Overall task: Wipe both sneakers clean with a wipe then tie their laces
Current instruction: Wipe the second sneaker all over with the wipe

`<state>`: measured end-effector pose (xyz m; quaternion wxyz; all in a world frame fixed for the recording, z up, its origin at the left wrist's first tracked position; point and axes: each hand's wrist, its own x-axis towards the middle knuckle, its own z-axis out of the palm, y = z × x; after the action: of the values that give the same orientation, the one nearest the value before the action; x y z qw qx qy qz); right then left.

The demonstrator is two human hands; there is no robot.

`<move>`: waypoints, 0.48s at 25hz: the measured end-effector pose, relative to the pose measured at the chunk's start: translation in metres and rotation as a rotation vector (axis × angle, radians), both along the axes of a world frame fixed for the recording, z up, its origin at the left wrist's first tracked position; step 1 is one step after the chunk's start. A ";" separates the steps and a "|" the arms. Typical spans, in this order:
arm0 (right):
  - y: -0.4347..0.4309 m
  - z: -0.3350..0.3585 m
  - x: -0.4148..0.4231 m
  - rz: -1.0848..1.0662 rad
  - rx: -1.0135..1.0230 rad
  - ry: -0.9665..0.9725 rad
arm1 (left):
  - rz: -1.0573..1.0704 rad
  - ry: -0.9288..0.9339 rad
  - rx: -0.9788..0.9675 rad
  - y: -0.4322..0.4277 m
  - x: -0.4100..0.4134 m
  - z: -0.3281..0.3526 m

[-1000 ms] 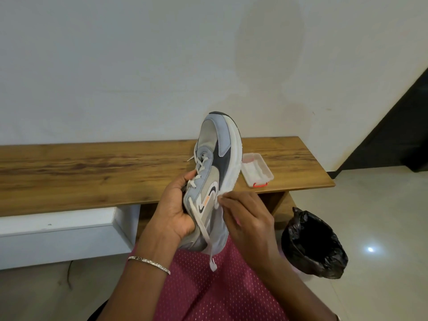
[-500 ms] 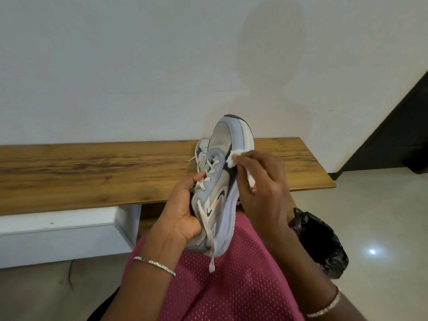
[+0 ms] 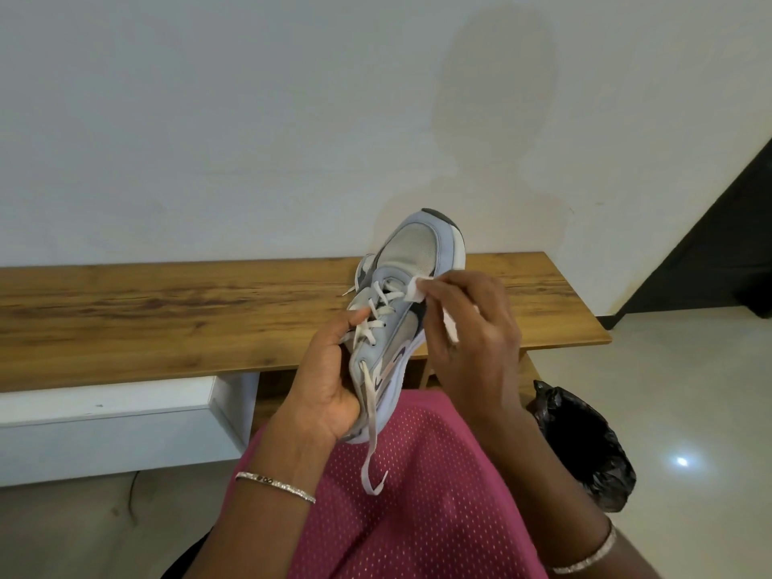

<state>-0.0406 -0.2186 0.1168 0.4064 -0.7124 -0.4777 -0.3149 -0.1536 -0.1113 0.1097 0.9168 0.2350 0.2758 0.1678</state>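
One wipe (image 3: pixel 417 285) touches the sneaker (image 3: pixel 413 249); inside of the black bag (image 3: pixel 585 445) unseen.

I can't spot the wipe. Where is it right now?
In the head view, the wipe is pinched in the right hand, held against the side of the sneaker, right of centre, in front of the bench.

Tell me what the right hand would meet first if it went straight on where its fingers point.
The right hand, fingers pointing left, would meet the sneaker first, at its upper beside the laces, through the wipe it pinches. They look in contact, though depth is unclear.
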 end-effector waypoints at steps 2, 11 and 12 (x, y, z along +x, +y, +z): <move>-0.005 -0.018 -0.018 0.043 -0.064 0.015 | 0.021 -0.008 0.012 0.005 -0.001 -0.002; -0.008 -0.008 0.000 -0.033 -0.061 -0.097 | 0.051 0.037 0.115 0.003 0.000 -0.003; -0.008 -0.006 0.004 -0.054 -0.031 -0.089 | 0.053 0.044 0.129 0.002 0.001 -0.002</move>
<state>-0.0368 -0.2270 0.1109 0.3651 -0.7166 -0.4806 -0.3496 -0.1528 -0.1089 0.1075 0.8887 0.2897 0.2908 0.2043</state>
